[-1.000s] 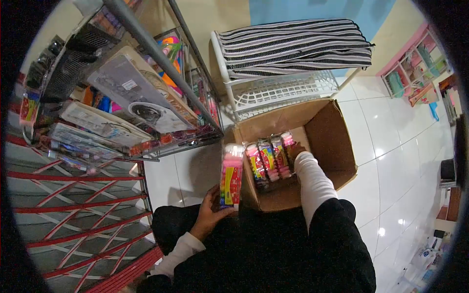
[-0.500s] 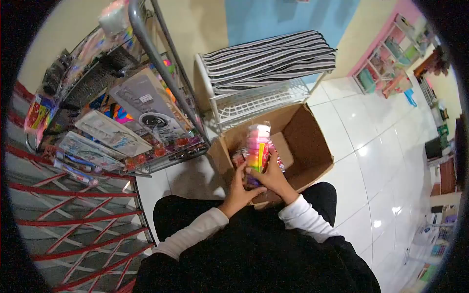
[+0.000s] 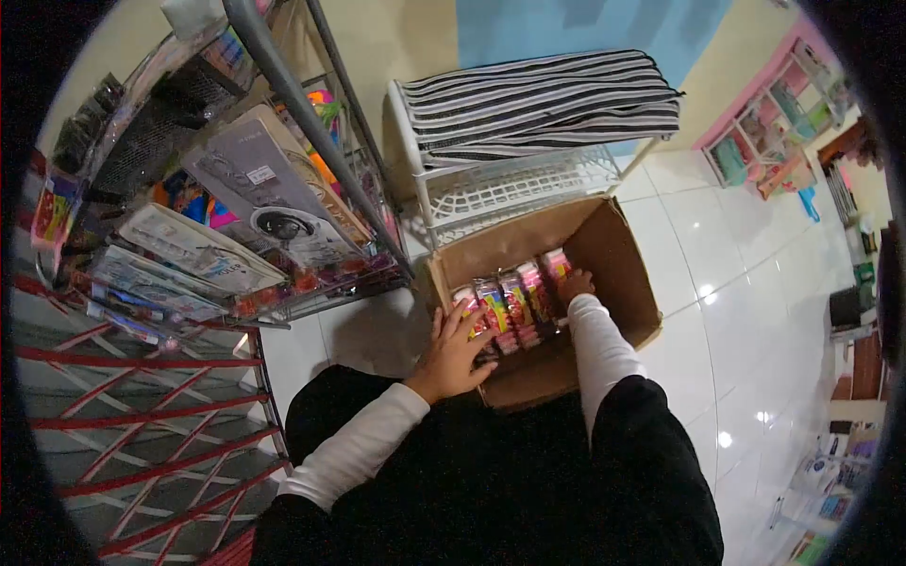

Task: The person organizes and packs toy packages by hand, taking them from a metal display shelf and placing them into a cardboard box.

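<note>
A row of clear-wrapped packs point(image 3: 514, 300) with pink and white contents and yellow-and-red labels stands inside an open cardboard box point(image 3: 618, 250). My left hand point(image 3: 453, 357) rests with spread fingers against the left end of the row, touching the pack there. Inside the box, my right hand point(image 3: 574, 285) has its fingers curled round the rightmost wrapped pack point(image 3: 555, 263). Part of that pack is hidden by the hand. The box sits on the floor in front of my knees.
A white rack point(image 3: 519, 189) covered with striped cloth point(image 3: 538, 104) stands just behind the box. On the left are a metal shelf rack point(image 3: 293, 113) full of packaged goods and a red folding gate point(image 3: 160, 401). White floor tiles point(image 3: 679, 349) extend to the right.
The pack that both hands held above the box is now down in the row. My hands have separated, the right moving to the row's right end and the left lying open on its left end.
</note>
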A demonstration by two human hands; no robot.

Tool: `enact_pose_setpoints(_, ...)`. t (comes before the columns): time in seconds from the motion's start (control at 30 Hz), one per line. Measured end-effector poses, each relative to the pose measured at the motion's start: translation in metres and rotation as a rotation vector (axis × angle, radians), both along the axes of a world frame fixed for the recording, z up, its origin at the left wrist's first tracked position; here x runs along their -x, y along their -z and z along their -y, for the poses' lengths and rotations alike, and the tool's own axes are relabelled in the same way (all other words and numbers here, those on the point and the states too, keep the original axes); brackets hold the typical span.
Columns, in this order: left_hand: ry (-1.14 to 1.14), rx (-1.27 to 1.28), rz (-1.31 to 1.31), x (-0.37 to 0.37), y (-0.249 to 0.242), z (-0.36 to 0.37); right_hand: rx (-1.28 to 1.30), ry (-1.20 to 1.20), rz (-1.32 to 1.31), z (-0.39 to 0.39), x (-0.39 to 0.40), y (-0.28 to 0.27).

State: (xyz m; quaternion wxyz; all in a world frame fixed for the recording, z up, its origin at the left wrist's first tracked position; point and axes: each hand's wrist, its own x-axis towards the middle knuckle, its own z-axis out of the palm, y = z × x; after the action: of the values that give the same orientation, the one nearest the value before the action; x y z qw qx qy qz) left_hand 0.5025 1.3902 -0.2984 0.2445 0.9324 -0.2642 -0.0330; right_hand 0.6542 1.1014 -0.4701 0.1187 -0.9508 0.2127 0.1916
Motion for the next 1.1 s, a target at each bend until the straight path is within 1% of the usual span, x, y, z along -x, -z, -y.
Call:
enact_pose_setpoints(0.07,0.002,0.018,-0.008,-0.002,0.000,-0.001,-0.022,0.119,-0.021,-0.007,0.002,0.021)
enact_pose_setpoints(0.17,-0.004,0.075,-0.018,-0.004,0.007,0.002,0.055,0.043,-0.019,-0.010,0.008,0.053)
enact_pose_setpoints(0.27,0.004,0.125,-0.027,-0.008,0.011,0.007,-0.110,0.081,-0.177,-0.003,0.003,0.075)
enact_pose_setpoints(0.3,-0.005,0.133,-0.028,-0.008,0.011,0.007,-0.011,-0.089,-0.209,-0.004,0.004,0.075)
enact_pose_setpoints(0.4,-0.035,0.116,-0.013,-0.006,0.011,0.008,0.135,-0.481,-0.411,-0.004,-0.014,0.069)
enact_pose_setpoints(0.47,-0.045,0.137,-0.002,-0.006,0.017,0.008,0.151,-0.555,-0.333,0.011,-0.015,0.100)
enact_pose_setpoints(0.5,-0.049,0.141,0.009,-0.004,0.020,0.008,0.070,-0.543,-0.435,0.003,-0.017,0.068)
enact_pose_setpoints(0.53,-0.047,0.134,-0.002,-0.005,0.019,0.007,0.184,-0.459,-0.284,-0.003,-0.016,0.087)
enact_pose_setpoints(0.57,-0.043,0.128,-0.014,-0.004,0.018,0.007,0.103,-0.450,-0.272,0.004,-0.021,0.099)
enact_pose_setpoints(0.6,-0.038,0.125,-0.026,-0.004,0.015,0.006,0.023,-0.440,-0.261,-0.011,-0.018,0.035)
enact_pose_setpoints(0.63,-0.027,0.094,-0.064,-0.003,0.009,0.004,-0.097,-0.558,-0.332,-0.013,-0.027,0.010)
enact_pose_setpoints(0.67,-0.023,0.117,-0.042,-0.002,0.007,0.004,-0.218,-0.672,-0.404,-0.013,-0.035,-0.008)
enact_pose_setpoints(0.73,-0.009,0.160,0.002,0.000,0.013,0.000,-0.315,-0.801,-0.388,-0.022,-0.036,-0.027)
enact_pose_setpoints(0.77,0.014,0.222,0.031,0.000,0.018,-0.006,-0.290,-0.816,-0.302,-0.031,-0.031,-0.032)
enact_pose_setpoints(0.8,-0.035,0.274,0.061,0.000,0.021,-0.015,-0.263,-0.829,-0.216,-0.041,-0.025,-0.039)
enact_pose_setpoints(0.83,-0.081,0.327,0.091,0.002,0.023,-0.029,-0.334,-0.805,-0.224,-0.067,0.000,-0.103)
enact_pose_setpoints(0.87,-0.122,0.381,0.118,0.003,0.025,-0.044,-0.423,-0.764,-0.065,-0.077,0.026,-0.128)
enact_pose_setpoints(0.9,-0.179,0.369,0.196,0.004,0.027,-0.061,-0.576,-0.681,-0.082,-0.086,0.044,-0.136)
enact_pose_setpoints(0.93,-0.258,0.315,0.095,0.003,0.050,-0.082,-0.732,-0.612,-0.062,-0.105,0.067,-0.163)
enact_pose_setpoints(0.97,-0.335,0.258,-0.007,0.002,0.071,-0.103,-0.752,-0.533,-0.014,-0.119,0.090,-0.165)
enact_pose_setpoints(1.0,-0.375,0.161,-0.106,0.002,0.071,-0.121,-0.806,-0.569,0.157,-0.135,0.111,-0.164)
enact_pose_setpoints(1.03,-0.413,0.060,-0.202,-0.001,0.069,-0.139,-0.746,-0.604,0.267,-0.145,0.127,-0.148)
enact_pose_setpoints(1.07,-0.447,-0.037,-0.157,-0.004,0.073,-0.155,-0.683,-0.640,0.377,-0.156,0.137,-0.135)
enact_pose_setpoints(1.1,-0.479,-0.133,-0.110,-0.009,0.080,-0.170,-0.688,-0.605,0.305,-0.167,0.141,-0.142)
